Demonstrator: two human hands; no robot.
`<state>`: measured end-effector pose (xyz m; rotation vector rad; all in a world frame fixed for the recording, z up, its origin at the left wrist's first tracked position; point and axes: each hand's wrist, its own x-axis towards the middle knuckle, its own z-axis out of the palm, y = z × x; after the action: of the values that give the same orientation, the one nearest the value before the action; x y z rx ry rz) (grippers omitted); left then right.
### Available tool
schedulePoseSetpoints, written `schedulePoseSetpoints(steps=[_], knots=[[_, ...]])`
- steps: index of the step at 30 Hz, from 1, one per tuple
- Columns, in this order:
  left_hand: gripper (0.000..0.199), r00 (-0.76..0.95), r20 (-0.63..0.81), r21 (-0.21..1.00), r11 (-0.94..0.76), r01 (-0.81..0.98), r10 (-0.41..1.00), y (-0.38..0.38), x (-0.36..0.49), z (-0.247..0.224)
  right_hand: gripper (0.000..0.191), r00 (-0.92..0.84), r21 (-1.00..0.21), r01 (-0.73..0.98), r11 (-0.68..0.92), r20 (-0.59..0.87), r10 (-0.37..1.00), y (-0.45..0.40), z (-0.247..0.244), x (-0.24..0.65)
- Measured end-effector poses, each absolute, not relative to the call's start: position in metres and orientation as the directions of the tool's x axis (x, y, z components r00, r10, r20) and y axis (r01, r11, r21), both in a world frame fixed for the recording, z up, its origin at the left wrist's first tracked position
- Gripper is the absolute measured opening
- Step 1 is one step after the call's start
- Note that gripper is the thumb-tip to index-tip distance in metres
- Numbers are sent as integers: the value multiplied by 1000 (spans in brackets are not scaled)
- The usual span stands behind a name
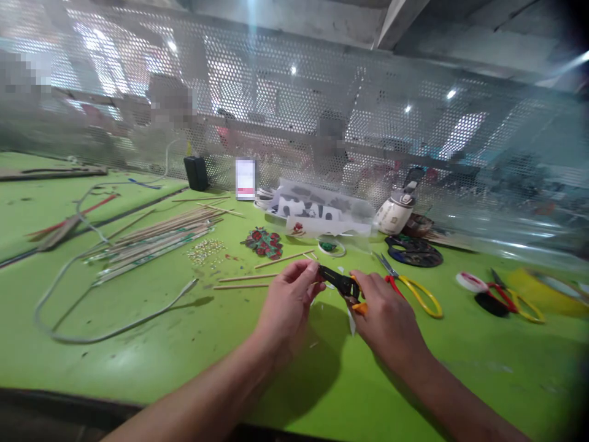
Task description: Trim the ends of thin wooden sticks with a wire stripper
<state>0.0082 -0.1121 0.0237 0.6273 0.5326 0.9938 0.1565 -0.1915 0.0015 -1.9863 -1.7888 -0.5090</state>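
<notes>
Above the near middle of the green table (151,362), the right hand (389,310) curled round orange-handled pliers (339,281) while the left hand (288,298), nearly closed, pinched their black tip, apparently for steadiness.

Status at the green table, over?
Right fingers gripping black-and-orange tool. Left fingers at its black end. Nearest scissors lying close by.

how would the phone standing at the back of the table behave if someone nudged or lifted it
The phone might tip if pushed near its top, since it stands upright on a short edge; any support behind it is hidden. Lifted, it would probably stay stiff, judging by its straight, slab-like outline.
</notes>
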Motion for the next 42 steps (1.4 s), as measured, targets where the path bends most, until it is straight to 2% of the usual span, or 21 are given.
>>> schedulePoseSetpoints(steps=[9, 15, 24, 33, 42], knots=[[20, 434, -85, 704, 362, -611, 897, -113, 11, 20, 40, 99, -37, 995, -93, 542, 835, -193, 1, 159], [19, 441, -68, 723, 349, -596, 895, -112, 9, 20, 46, 117, -86, 993, -85, 521, 846, -195, 1, 160], [12, 506, -69, 673, 415, -612, 860, -110, 2, 23, 40, 140, -161, 984, -70, 478, 867, -197, 3, 162], [17, 485, -21, 810, 300, -505, 874, -108, 2, 20, 46, 146, -114, 988, -109, 399, 905, -200, 7, 162], [23, 531, -15, 856, 285, -431, 847, -106, 0, 18, 48, 134, -73, 991, -115, 368, 920, -203, 11, 166]])
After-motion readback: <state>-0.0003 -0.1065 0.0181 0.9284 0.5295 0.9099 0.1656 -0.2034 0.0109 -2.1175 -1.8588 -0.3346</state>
